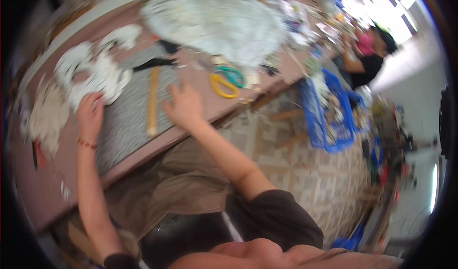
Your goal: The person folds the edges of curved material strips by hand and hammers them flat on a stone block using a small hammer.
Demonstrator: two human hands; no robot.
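Observation:
My left hand (90,118) is at the near edge of a heap of white cut fabric-like pieces (107,76). Its fingers are loosely bent and slightly apart, and no held thing shows in them. My right hand (186,104) has its fingers spread over the right side of a grey streaked mat (125,121), holding nothing. Between the hands a yellowish wooden strip (153,102) lies on the mat. Beyond the strip is a black pointed tool (155,64), too blurred to name. Scissors with yellow and green handles (224,87) rest right of my right hand.
A large pale sack-like bundle (214,23) covers the table's far side. Beige strips (49,116) and a red-handled tool (39,153) lie at left on the brown table (45,192). A blue basket (312,114) stands right of the table. A person in black (372,68) sits farther right.

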